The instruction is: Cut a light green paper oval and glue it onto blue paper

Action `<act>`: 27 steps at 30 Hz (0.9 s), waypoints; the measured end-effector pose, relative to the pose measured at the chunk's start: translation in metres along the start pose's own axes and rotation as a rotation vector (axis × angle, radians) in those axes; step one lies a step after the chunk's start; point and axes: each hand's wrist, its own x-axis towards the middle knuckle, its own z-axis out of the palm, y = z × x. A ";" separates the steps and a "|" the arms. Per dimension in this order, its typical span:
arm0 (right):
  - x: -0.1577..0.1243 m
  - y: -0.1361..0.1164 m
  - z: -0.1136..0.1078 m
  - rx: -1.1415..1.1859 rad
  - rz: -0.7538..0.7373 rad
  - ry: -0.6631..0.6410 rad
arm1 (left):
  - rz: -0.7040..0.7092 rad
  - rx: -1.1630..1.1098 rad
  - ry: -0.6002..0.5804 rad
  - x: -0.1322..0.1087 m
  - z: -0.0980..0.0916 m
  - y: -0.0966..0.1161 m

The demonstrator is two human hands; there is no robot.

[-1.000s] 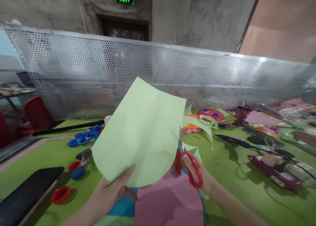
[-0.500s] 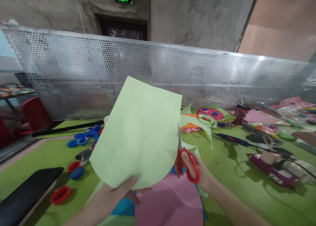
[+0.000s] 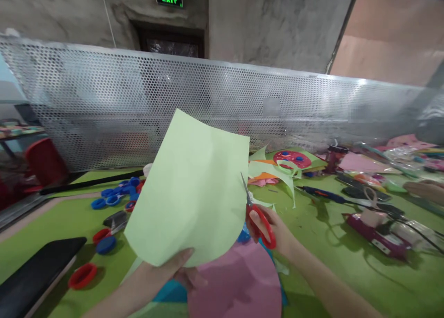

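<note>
"Where do we have the pale green paper sheet (image 3: 197, 188)?"

"We see it raised above the table at the dial's centre, its lower edge rounded, its two top corners pointed. Our left hand (image 3: 173, 268) pinches the bottom edge at six o'clock, thumb in front, fingers behind."

"And our right hand (image 3: 274, 227)?"

"Just off the sheet at four o'clock, gripping the red-handled scissors (image 3: 250, 208). The blade tip overlaps the sheet's right edge; we can't tell whether paper sits between the blades."

"What do we find around it?"

"A pink paper disc (image 3: 239, 281) at five o'clock, partly beneath the sheet in our view. Blue bottle caps (image 3: 113, 200) cluster at nine; a red ring-shaped cap (image 3: 82, 276) lies at eight, with a flat black slab (image 3: 36, 274) beyond it."

"Over on the other side?"

"We have a corded blue tool (image 3: 324, 194) at three, a purple power strip (image 3: 378, 239) farther out, and a perforated metal screen (image 3: 104, 105) spanning ten to two."
</note>
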 end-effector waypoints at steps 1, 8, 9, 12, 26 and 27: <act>0.000 -0.003 -0.001 -0.004 -0.001 0.004 | 0.000 -0.007 -0.004 0.000 0.000 0.000; 0.005 -0.013 -0.005 0.017 0.017 0.014 | 0.005 -0.027 -0.017 0.002 -0.001 -0.003; 0.006 -0.012 -0.005 0.024 0.029 0.022 | 0.004 -0.025 -0.015 0.002 -0.002 -0.003; 0.007 -0.007 -0.006 0.035 0.055 0.036 | 0.003 -0.013 -0.014 0.001 -0.003 -0.002; 0.011 -0.012 -0.027 -0.053 0.092 0.002 | -0.040 0.119 -0.050 -0.004 -0.006 0.007; 0.010 -0.014 -0.028 -0.059 0.094 -0.004 | -0.046 0.136 -0.060 -0.004 -0.006 0.007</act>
